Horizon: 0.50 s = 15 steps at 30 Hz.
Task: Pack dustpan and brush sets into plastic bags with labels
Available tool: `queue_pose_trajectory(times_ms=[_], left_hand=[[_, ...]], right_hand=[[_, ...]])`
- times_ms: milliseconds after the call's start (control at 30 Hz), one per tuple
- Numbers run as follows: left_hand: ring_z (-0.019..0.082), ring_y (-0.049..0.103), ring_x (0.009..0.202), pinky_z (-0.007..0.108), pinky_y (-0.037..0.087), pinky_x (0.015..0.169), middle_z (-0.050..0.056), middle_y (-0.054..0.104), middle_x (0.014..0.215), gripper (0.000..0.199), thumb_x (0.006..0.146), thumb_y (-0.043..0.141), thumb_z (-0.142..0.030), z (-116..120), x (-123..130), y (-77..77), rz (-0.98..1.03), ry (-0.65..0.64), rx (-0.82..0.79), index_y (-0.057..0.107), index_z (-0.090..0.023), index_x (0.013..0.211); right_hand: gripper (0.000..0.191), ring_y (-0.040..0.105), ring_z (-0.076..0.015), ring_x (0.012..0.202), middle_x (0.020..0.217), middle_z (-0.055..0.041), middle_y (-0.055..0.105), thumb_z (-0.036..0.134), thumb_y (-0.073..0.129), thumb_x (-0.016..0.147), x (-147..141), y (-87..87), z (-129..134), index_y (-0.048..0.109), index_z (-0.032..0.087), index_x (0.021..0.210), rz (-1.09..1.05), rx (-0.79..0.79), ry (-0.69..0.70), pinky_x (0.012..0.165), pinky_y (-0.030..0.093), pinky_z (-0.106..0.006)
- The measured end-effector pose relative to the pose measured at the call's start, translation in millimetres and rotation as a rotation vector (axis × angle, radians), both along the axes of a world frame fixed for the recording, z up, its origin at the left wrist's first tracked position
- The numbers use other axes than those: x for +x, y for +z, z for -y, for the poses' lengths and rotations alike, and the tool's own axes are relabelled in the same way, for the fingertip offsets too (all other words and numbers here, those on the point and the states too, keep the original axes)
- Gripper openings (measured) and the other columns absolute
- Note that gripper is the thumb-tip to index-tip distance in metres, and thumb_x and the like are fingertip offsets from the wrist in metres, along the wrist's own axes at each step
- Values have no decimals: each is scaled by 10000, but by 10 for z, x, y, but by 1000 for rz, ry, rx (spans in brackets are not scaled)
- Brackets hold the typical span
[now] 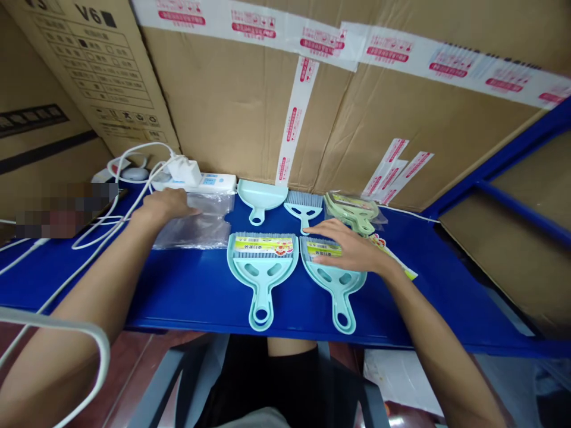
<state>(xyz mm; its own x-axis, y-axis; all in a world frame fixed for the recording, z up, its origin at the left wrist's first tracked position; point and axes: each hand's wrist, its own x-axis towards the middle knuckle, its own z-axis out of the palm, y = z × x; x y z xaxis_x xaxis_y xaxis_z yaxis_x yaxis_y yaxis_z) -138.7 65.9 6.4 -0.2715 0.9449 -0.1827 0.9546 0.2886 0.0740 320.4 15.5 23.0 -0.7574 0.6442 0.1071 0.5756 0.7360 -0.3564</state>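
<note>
My left hand (167,205) is over the upper left part of several clear plastic bags (200,229), its thumb stretched out apart from the fingers, whose tips are partly hidden. My right hand (345,244) lies with fingers extended over the right light-blue dustpan and brush set (341,291), partly covering its label card (319,248). Beside it, to the left, rests a matching dustpan and brush set (263,279) with a yellow-green label card (259,244) across its bristles. Behind them are a loose dustpan (263,196) and a loose brush (303,208), handles toward me.
A green dustpan set (352,211) in clear wrap sits at the back right, with loose label cards (399,261) near my right wrist. A power strip (218,182) and white cables (120,223) occupy the left. Cardboard (241,107) walls the back of the blue table (187,297).
</note>
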Motion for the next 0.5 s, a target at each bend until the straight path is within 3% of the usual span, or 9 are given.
queue_pose_trajectory(times_ms=[100,200,333,500], left_hand=[[512,628,1284,537,542,979,394,606,1390,718,875,746,-513,-8,19,-14,-64,14,6,591,11,1341],[471,662,1251,462,551,953,379,637,1349,682,868,749,-426,35,65,23,-54,-46,70,564,24,1345],[459,688,1209,451,553,921,355,675,1300,574,874,668,-280,82,104,63,-73,-59,164,546,0,1360],[460,710,1132,452,553,829,354,708,1200,522,870,466,-122,128,157,88,-134,-14,312,551,-11,1373]], right_hand=[[1027,255,-392,1594,1644,-154,454,678,787,835,-271,147,38,348,299,1682,119,-110,59,1248,310,-609],[1318,85,-427,1641,1710,-171,340,722,862,710,-609,248,-6,150,292,1733,245,-217,108,1278,237,-614],[1664,201,-492,1588,1662,-235,370,698,983,454,-992,235,-149,23,247,1736,423,-281,131,1236,291,-615],[1746,418,-480,1439,1578,-237,446,660,1012,335,-1223,159,-224,55,248,1736,470,-281,134,1156,383,-599]])
